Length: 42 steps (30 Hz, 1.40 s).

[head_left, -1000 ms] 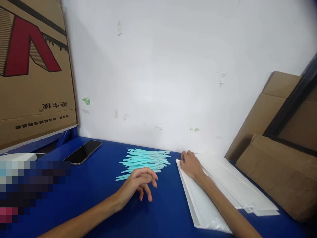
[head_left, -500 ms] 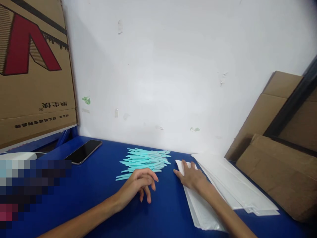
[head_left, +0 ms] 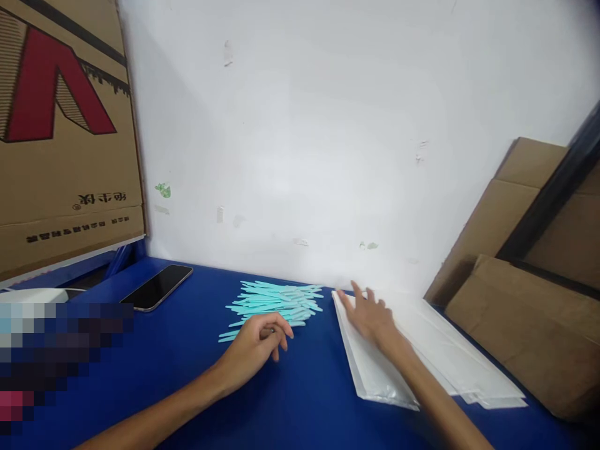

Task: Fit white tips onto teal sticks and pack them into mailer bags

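A pile of slim turquoise sticks [head_left: 276, 301], thicker at one end, lies on the blue table [head_left: 187, 362]; their exact kind is too small to tell. My left hand [head_left: 257, 340] hovers just in front of the pile, its fingers loosely curled and apart, with nothing seen in them. On the right, my right hand [head_left: 372, 315] is spread over the far end of a flat white plastic bag [head_left: 375, 375], fingers stretched out. Whether its palm presses on the bag cannot be made out. Beside this bag, more white bags [head_left: 450, 350] lie overlapping.
A phone [head_left: 159, 287] lies at the back left, near a large cardboard box [head_left: 70, 169]. Brown cardboard [head_left: 525, 331] borders the table on the right, beside a dark bar [head_left: 539, 200]. A white wall [head_left: 300, 137] rises behind. The lower left corner is pixelated.
The nearer white bag has slid away from me toward the wall, and my right hand has shifted up and slightly right. My left hand's fingers have curled in more.
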{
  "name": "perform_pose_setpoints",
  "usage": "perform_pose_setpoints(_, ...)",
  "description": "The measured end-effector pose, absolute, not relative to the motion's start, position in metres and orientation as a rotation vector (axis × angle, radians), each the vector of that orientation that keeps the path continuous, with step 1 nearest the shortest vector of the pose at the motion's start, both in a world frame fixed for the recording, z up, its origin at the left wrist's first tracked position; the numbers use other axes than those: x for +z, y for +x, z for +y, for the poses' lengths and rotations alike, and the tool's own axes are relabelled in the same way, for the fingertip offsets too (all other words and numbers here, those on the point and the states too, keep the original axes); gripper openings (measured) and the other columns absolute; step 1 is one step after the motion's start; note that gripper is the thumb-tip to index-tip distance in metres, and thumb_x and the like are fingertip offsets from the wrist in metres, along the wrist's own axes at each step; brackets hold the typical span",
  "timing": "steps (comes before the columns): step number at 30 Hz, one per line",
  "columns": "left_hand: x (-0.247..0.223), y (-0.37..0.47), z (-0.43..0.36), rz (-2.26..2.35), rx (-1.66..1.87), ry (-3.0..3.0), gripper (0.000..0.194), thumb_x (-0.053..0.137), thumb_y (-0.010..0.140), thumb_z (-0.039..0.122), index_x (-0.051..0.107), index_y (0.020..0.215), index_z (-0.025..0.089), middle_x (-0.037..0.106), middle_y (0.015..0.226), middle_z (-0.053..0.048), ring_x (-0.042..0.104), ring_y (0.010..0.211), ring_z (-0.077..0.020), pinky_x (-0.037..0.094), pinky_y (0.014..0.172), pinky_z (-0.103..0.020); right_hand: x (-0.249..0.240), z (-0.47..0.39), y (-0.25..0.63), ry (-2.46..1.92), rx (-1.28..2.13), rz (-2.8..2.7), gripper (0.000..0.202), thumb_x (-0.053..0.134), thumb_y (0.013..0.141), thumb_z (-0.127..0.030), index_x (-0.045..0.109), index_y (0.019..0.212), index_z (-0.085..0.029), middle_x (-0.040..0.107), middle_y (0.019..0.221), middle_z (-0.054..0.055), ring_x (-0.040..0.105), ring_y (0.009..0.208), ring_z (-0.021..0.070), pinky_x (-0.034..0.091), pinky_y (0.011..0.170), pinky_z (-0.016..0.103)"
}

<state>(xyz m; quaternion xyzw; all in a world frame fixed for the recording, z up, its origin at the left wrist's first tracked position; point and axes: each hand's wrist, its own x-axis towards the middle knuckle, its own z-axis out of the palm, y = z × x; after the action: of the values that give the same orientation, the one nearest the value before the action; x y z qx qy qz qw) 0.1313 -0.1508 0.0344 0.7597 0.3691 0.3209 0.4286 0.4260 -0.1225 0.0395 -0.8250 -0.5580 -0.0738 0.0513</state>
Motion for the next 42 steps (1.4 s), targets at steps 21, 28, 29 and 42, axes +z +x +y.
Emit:
perform_pose_setpoints(21,0.017,0.108,-0.122,1.448,0.363,3.09,0.022,0.048,0.095,0.013,0.065,0.109,0.013,0.063,0.11,-0.018,0.058,0.102,-0.0331,0.049,0.088,-0.046,0.024,-0.132,0.539,-2.612,-0.479,-1.519,0.06,0.036,0.104,-0.055,0.054,0.148,-0.018,0.052,0.147,0.021,0.045,0.138,0.0445,0.037,0.106,0.061)
perform_pose_setpoints(28,0.011,0.111,-0.121,1.388,0.111,3.224,0.03,0.056,0.086,0.002,0.062,0.115,0.011,0.064,0.117,-0.02,0.06,0.111,-0.0344,0.047,0.094,-0.046,0.021,-0.132,0.533,-2.536,-0.562,-1.552,0.055,0.039,0.105,-0.05,0.057,0.145,-0.017,0.054,0.144,0.024,0.048,0.135,0.042,0.038,0.105,0.06)
perform_pose_setpoints(29,0.012,0.111,-0.121,1.376,0.073,3.235,0.034,0.057,0.084,0.001,0.061,0.116,0.01,0.064,0.117,-0.021,0.06,0.112,-0.0352,0.047,0.094,-0.047,0.02,-0.131,0.532,-2.521,-0.573,-1.557,0.054,0.04,0.105,-0.049,0.057,0.144,-0.016,0.055,0.143,0.024,0.049,0.134,0.0417,0.038,0.104,0.06)
perform_pose_setpoints(42,0.044,0.102,-0.135,1.274,0.033,3.048,0.039,0.045,0.095,0.009,0.055,0.133,0.008,0.065,0.123,-0.021,0.062,0.112,-0.0353,0.045,0.101,-0.053,0.038,-0.134,0.504,-2.068,-0.721,-1.671,0.044,0.041,0.104,-0.039,0.065,0.129,-0.012,0.06,0.133,0.025,0.056,0.123,0.0416,0.04,0.103,0.06)
